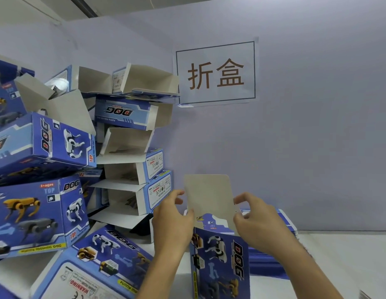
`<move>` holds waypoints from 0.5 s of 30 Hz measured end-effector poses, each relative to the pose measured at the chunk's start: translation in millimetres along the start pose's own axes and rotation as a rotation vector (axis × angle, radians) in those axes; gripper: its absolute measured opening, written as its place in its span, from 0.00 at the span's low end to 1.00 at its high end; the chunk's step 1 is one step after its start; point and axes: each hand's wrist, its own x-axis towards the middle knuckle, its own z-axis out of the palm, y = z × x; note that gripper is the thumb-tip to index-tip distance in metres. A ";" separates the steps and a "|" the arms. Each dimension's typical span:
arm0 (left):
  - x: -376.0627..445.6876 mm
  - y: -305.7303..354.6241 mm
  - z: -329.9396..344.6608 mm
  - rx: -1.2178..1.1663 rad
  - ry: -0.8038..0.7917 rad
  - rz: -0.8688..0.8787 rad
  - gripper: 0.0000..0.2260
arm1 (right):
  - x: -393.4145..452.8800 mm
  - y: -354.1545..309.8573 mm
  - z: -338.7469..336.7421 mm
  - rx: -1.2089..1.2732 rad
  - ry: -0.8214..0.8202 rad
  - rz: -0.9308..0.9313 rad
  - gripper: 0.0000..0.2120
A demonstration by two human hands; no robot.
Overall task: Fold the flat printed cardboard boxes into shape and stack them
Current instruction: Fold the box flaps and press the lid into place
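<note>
left hand (173,221): fingers curled, thumb and fingertips pinching the left edge of the raised flap, palm against the box's upper left corner.
right hand (255,221): fingers bent, thumb and forefinger pinching the right edge of the same flap, the rest of the hand resting on the box's upper right side.
box in hand (220,262): blue printed cardboard, standing upright on the table between the two forearms, opened into shape, the word "dog" running down its front.
flap (209,195): plain grey-brown inner side facing the camera, standing straight up from the box's open top, rounded upper corners.
flat boxes (272,262): a low blue stack lying on the table just behind and to the right of the held box, partly hidden by the right arm.
folded boxes (131,147): a leaning pile at left, stacked against the wall, many with open ends and loose flaps showing pale insides; nearer ones lie tilted on their sides.
table (343,260): white top, bare at right.
wall sign (215,72): white sheet with a dark frame and two large brown characters, on the pale wall behind.
</note>
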 end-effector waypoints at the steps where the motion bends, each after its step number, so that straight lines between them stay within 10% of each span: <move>1: 0.8 0.1 -1.6 0.021 0.003 -0.028 0.16 | -0.2 -1.1 -1.0 0.008 -0.014 -0.001 0.11; 7: 3.8 1.3 -7.2 0.136 -0.021 -0.171 0.12 | -1.6 -4.4 -1.6 -0.003 -0.075 -0.062 0.18; 15: 13.6 -10.3 -17.6 0.109 -0.106 -0.168 0.09 | 1.8 -3.2 -1.8 0.087 -0.052 -0.043 0.02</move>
